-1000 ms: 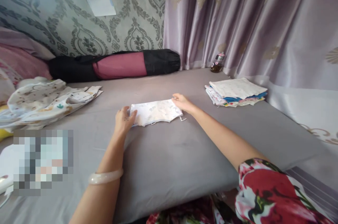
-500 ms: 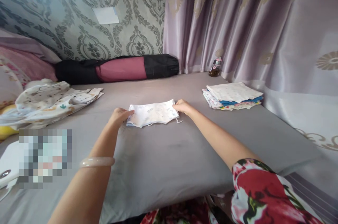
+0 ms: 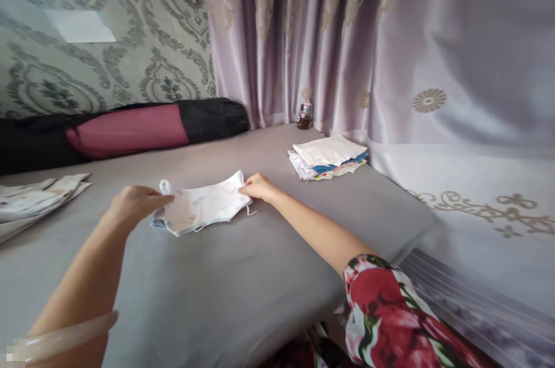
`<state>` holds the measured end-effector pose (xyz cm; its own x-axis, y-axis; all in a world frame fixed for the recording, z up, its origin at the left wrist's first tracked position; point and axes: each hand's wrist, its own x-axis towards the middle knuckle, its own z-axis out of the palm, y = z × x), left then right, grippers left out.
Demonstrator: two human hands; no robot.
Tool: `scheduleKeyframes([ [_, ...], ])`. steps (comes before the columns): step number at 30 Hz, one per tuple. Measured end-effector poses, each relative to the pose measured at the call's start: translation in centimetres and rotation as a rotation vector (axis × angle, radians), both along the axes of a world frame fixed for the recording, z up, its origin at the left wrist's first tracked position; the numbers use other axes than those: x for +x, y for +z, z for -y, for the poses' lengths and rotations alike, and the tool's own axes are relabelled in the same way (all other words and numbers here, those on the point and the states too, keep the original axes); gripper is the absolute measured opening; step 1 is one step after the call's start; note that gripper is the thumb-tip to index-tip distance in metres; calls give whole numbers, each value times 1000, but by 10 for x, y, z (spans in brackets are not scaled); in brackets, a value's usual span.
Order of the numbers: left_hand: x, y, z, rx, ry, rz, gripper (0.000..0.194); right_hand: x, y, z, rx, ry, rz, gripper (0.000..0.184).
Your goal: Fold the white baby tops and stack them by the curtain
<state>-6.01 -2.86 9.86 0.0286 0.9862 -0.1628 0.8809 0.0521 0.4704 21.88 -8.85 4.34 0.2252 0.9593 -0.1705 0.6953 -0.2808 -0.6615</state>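
Observation:
A small folded white cloth garment [image 3: 203, 203] with faint prints, blue edging and a thin tie is stretched between my two hands, just over the grey bed sheet [image 3: 208, 293]. My left hand [image 3: 136, 204] pinches its left upper corner. At the opposite end, my right hand [image 3: 259, 188] grips the right corner between thumb and fingers. The cloth sags slightly in the middle, and its blue lower edge hangs toward me. Beyond my right hand lies a stack of folded clothes [image 3: 328, 154], white on top with blue and patterned layers below.
A long black and pink bag [image 3: 130, 128] lies along the wall. Near the curtain [image 3: 299, 27] stands a small bottle [image 3: 304, 115] with dark liquid. Loose patterned cloth [image 3: 39, 200] rests at the left. The bed's edge runs down the right side.
My view has turned to the right, so the bag, stack and bottle appear further left. Both hands keep hold of the garment, whose upper corners are now raised and whose left end is tilted lower.

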Motion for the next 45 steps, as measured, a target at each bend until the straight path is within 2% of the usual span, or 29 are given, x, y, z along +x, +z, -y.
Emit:
scheduleKeyframes([
  [3,25,11,3,-7,16,184,39,28,14,8,60,-33,-6,16],
  [6,66,20,6,-19,11,357,30,69,31,20,117,-104,2,18],
  [9,115,21,6,-58,-1,552,18,116,49,33,170,-212,-15,14],
  [12,167,16,6,-91,-11,765,18,164,68,43,169,-314,-20,11],
  [17,251,9,13,-152,-41,1047,21,235,101,50,124,-496,253,13],
  [20,296,5,18,-186,-52,1149,22,266,116,50,60,-546,444,18],
  [25,353,-3,24,-266,-41,1201,20,298,121,48,27,-604,698,32],
  [29,380,-9,28,-317,-44,1188,24,312,112,45,30,-608,838,37],
  [35,398,-16,30,-353,-47,1141,23,323,103,41,25,-585,920,36],
  [41,402,-29,31,-340,-85,1101,21,327,90,37,21,-601,930,36],
  [45,391,-37,32,-282,-150,1098,16,327,76,38,33,-621,939,40],
])
